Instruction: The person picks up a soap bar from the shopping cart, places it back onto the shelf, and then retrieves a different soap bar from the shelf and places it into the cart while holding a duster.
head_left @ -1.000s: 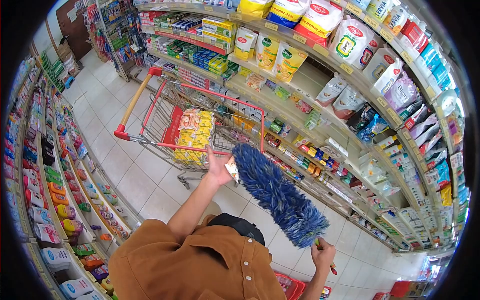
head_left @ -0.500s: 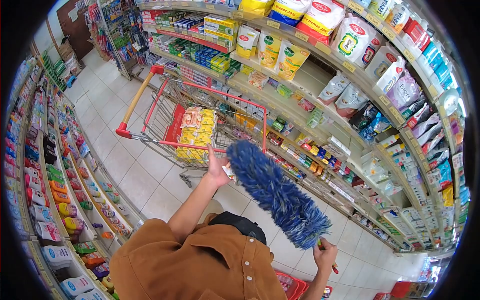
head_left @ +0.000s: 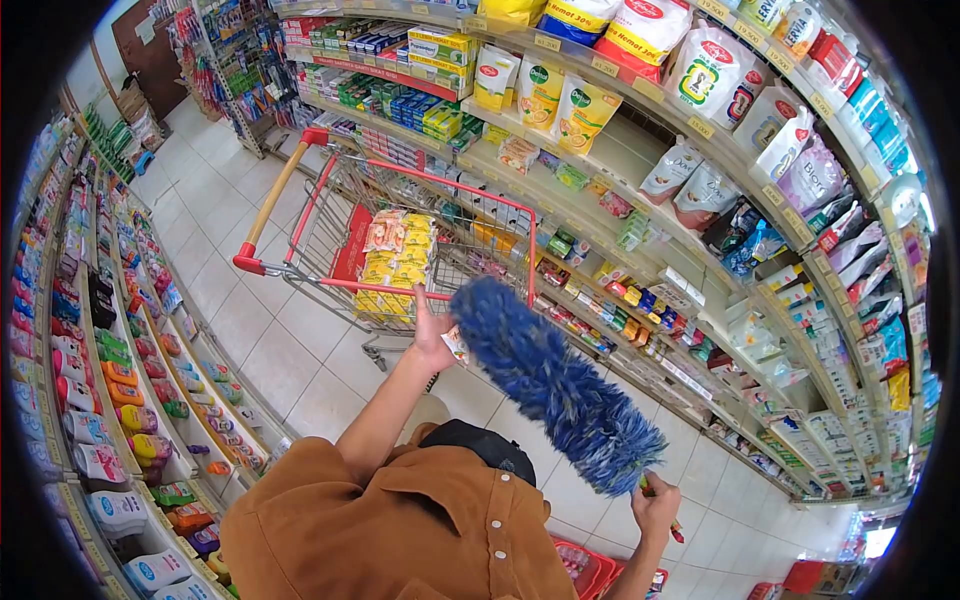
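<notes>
My right hand (head_left: 657,504) is closed around the handle of a fluffy blue-grey duster (head_left: 555,390). The duster slants up and left, its far end close to my left hand (head_left: 432,335). In that hand is a small white-and-orange packet (head_left: 456,346), partly hidden by the fingers and the duster. Just beyond stands a metal shopping cart (head_left: 358,286) with red trim. Inside the cart lie stacked yellow packets (head_left: 392,285) with several orange-and-white packets (head_left: 387,234) beside them.
A tall store shelf (head_left: 640,190) with refill pouches and boxes curves along the right. Another shelf (head_left: 150,440) of bottles runs along the left. A red basket (head_left: 598,572) sits on the tiled floor (head_left: 290,370) by my right side.
The duster and both hands have shifted only very slightly. The packet in my left hand shows a little more of its face. The cart looks unmoved.
</notes>
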`<act>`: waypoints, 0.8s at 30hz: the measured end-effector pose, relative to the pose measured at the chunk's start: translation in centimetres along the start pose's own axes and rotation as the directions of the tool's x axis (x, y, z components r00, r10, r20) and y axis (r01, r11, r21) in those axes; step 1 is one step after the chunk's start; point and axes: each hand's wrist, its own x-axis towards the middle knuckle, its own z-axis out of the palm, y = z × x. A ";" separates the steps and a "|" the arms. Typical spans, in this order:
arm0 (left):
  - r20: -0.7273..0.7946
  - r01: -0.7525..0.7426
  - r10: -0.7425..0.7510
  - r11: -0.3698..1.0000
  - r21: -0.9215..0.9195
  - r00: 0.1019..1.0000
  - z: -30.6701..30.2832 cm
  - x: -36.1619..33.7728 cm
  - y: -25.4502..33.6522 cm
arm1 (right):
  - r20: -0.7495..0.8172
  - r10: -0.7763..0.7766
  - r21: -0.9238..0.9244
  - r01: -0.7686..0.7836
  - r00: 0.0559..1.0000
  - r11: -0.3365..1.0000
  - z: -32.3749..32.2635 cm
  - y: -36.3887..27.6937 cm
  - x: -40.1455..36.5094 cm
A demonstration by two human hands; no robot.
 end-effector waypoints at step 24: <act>-0.051 0.016 -0.003 0.964 0.265 0.999 -2.6 1.6 -1.2 | 0.021 0.336 0.184 -0.334 0.942 0.924 3.6 1.1 -2.1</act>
